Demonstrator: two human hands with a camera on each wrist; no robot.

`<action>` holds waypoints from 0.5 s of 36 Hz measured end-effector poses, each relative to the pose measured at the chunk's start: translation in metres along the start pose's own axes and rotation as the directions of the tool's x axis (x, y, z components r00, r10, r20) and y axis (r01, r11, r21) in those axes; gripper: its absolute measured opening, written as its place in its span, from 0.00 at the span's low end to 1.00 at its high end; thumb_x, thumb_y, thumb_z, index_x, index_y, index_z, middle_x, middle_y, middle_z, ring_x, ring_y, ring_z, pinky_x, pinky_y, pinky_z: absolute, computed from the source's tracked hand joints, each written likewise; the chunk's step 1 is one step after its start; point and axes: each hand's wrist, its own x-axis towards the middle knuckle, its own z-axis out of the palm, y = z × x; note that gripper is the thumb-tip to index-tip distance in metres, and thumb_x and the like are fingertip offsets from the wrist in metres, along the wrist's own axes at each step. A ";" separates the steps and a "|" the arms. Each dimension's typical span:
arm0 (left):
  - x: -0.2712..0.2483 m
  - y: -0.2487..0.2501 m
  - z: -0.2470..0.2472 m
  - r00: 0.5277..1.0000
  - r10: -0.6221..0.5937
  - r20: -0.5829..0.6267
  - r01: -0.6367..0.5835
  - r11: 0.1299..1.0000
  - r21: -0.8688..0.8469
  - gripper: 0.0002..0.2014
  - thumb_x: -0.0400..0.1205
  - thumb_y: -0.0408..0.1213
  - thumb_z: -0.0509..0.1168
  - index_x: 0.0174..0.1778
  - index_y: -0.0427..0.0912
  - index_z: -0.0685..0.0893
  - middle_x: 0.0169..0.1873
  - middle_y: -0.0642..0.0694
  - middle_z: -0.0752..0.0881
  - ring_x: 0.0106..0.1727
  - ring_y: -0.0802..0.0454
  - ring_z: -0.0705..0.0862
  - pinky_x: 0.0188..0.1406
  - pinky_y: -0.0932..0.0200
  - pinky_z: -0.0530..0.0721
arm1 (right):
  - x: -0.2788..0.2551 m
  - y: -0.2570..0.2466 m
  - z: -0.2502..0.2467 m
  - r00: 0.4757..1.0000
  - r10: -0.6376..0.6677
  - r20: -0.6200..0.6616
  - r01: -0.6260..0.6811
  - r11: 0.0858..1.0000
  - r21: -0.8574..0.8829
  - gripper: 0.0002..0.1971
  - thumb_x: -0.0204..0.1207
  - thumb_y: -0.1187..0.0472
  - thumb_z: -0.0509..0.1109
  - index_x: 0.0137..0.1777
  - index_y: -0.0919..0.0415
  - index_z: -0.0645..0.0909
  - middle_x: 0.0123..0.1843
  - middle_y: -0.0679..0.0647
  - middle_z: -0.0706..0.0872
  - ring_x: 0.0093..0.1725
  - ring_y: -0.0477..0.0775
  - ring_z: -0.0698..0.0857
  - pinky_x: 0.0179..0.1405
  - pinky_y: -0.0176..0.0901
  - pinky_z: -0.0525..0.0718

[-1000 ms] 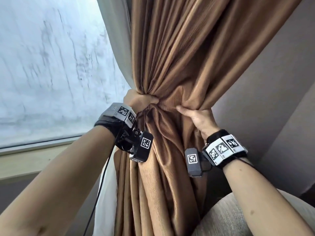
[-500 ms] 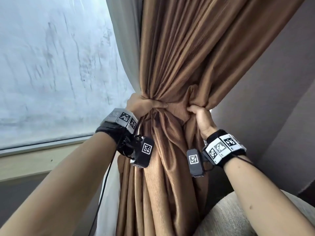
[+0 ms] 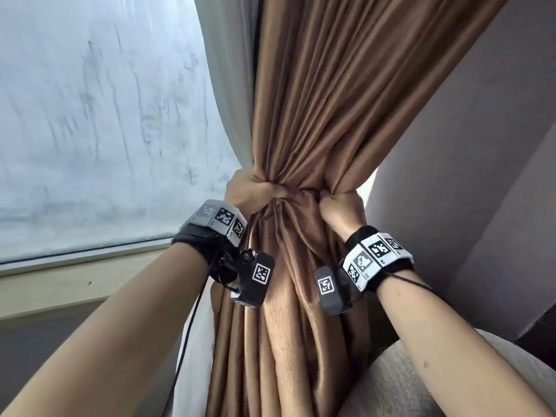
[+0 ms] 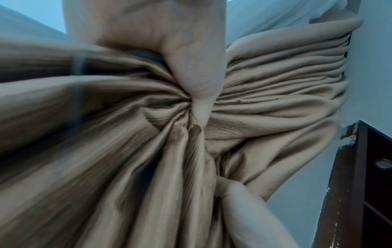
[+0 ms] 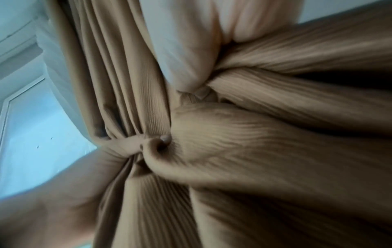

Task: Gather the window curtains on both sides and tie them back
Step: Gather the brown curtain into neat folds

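A brown ribbed curtain [image 3: 316,100] hangs at the window's right side, bunched into a narrow waist. My left hand [image 3: 249,188] grips the left side of that waist, fingers wrapped into the folds. On the right side my right hand [image 3: 338,203] grips the fabric in a fist. In the left wrist view my left hand [image 4: 199,94] digs into the gathered curtain [image 4: 127,159]. In the right wrist view my right hand [image 5: 186,67] clutches the curtain [image 5: 265,142]. Whether a tie-back band is among the folds cannot be told.
A grey sheer lining [image 3: 228,85] hangs just left of the curtain against the frosted window pane [image 3: 90,130]. The window sill [image 3: 60,284] runs below. A grey wall [image 3: 451,176] stands to the right, and a beige upholstered seat [image 3: 421,386] sits at the lower right.
Both hands have squeezed the curtain into a tighter waist. My right hand went from an open-fingered hold to a closed fist on the fabric, and the bundle sits further right in view.
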 end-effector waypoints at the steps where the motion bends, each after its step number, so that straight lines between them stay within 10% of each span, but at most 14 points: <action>1: -0.001 -0.001 0.000 1.000 0.007 0.009 -0.007 1.000 -0.004 0.19 0.60 0.40 0.84 0.46 0.52 0.90 0.46 0.52 0.90 0.49 0.54 0.86 0.52 0.61 0.84 | 0.000 -0.001 0.003 0.999 -0.021 0.030 0.021 1.000 -0.020 0.16 0.79 0.62 0.62 0.61 0.73 0.80 0.65 0.72 0.81 0.68 0.68 0.77 0.67 0.41 0.69; 6: -0.006 -0.001 0.000 0.998 0.037 0.050 -0.034 0.998 -0.056 0.28 0.53 0.45 0.84 0.50 0.51 0.90 0.46 0.55 0.91 0.50 0.56 0.88 0.56 0.59 0.84 | 0.002 -0.011 0.013 0.966 -0.069 0.250 0.077 0.997 -0.022 0.27 0.67 0.54 0.69 0.68 0.60 0.79 0.65 0.55 0.85 0.65 0.57 0.82 0.67 0.47 0.80; 10: -0.012 0.001 0.000 0.994 0.078 0.076 -0.068 0.990 -0.124 0.25 0.52 0.45 0.85 0.45 0.57 0.89 0.46 0.58 0.91 0.51 0.58 0.88 0.58 0.57 0.84 | -0.010 -0.020 -0.003 0.849 -0.069 0.524 -0.072 0.967 0.243 0.39 0.43 0.62 0.68 0.61 0.74 0.78 0.49 0.64 0.85 0.50 0.61 0.84 0.55 0.57 0.84; 15: -0.019 0.005 0.002 0.970 0.165 0.179 -0.118 0.962 -0.247 0.22 0.64 0.40 0.84 0.51 0.58 0.85 0.47 0.63 0.88 0.46 0.74 0.86 0.46 0.75 0.83 | -0.019 -0.017 -0.018 0.686 -0.203 0.699 -0.258 0.830 0.494 0.27 0.64 0.69 0.72 0.66 0.70 0.80 0.59 0.61 0.87 0.62 0.61 0.85 0.70 0.52 0.78; 18: -0.022 0.010 0.002 0.947 0.174 0.270 -0.089 0.950 -0.299 0.24 0.69 0.42 0.79 0.61 0.52 0.84 0.54 0.59 0.88 0.54 0.68 0.86 0.51 0.72 0.82 | -0.023 -0.025 -0.010 0.766 -0.212 0.607 -0.142 0.865 0.481 0.27 0.60 0.64 0.80 0.62 0.63 0.83 0.58 0.55 0.90 0.62 0.55 0.86 0.66 0.47 0.81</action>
